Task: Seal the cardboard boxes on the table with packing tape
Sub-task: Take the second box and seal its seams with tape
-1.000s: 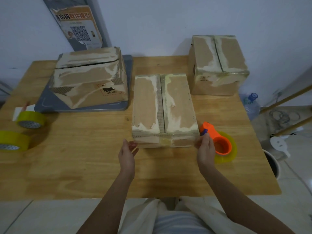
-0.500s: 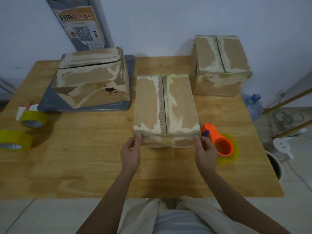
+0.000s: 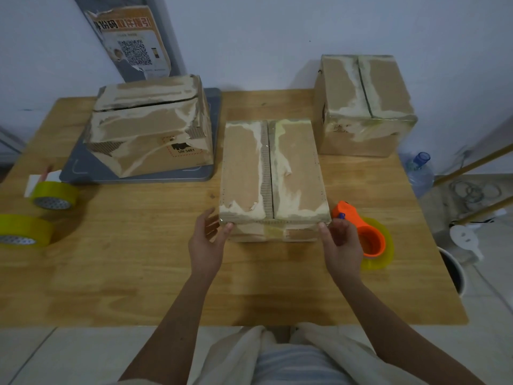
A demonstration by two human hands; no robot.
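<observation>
Hands sit at the two near corners of the middle box [image 3: 273, 173], which lies lengthwise at the centre of the desk [image 3: 138, 262]. My left hand [image 3: 206, 243] is at the box's near left corner, thumb tip touching the top edge, the other fingers held fairly straight along the left side; whether they press the cardboard I cannot tell. My right hand [image 3: 342, 245] is at the near right corner, thumb on the top edge, fingers bent around the corner, so that grip holds the box. The top flaps are folded down with the centre seam running near to far, and the cardboard is scuffed with pale patches.

Just right of the right hand, the orange tape dispenser [image 3: 366, 234] with its yellowish roll lies on the desk, near the box's near right corner. A second box [image 3: 363, 107] stands at the far right, well apart from the middle one. A third box [image 3: 150, 132] rests on a grey tray [image 3: 213, 134] at the far left. Two yellow tape rolls lie at the left edge: one [image 3: 54, 194] farther, one [image 3: 23, 230] nearer and partly cut off by the frame.
</observation>
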